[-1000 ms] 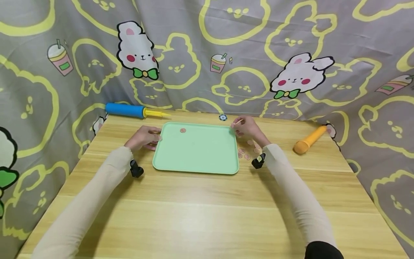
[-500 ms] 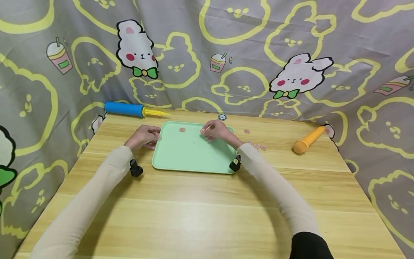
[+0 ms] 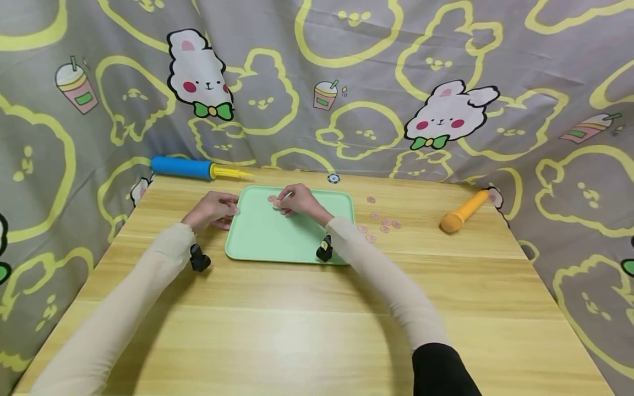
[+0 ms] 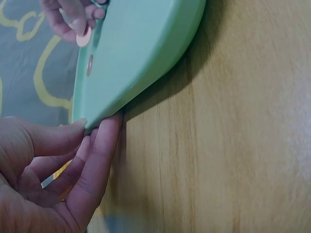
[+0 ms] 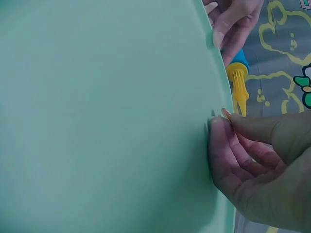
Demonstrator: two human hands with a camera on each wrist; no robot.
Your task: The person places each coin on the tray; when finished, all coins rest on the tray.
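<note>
While the bare left hand (image 3: 212, 211) holds the left short edge of the flat, light-green, rounded rectangular tray (image 3: 264, 236), its forearm slants in from the near left; its grip is clamped on the rim, thumb above and fingers beneath. The bare right hand (image 3: 298, 199) reaches in from the near right, its forearm crossing the tray's right part, with the wrist angled toward the far left corner. Its grip is together on a small, round, copper-coloured coin (image 4: 84, 37), pinched between thumb and fingers above the tray, just beside a second copper-coloured coin (image 4: 89, 65) lying flat near the far rim. The pinched coin is tilted, one face toward the left wrist view; whether it touches the tray I cannot tell. The tray's long axis runs left to right across the pale wooden desk (image 3: 277, 330).
</note>
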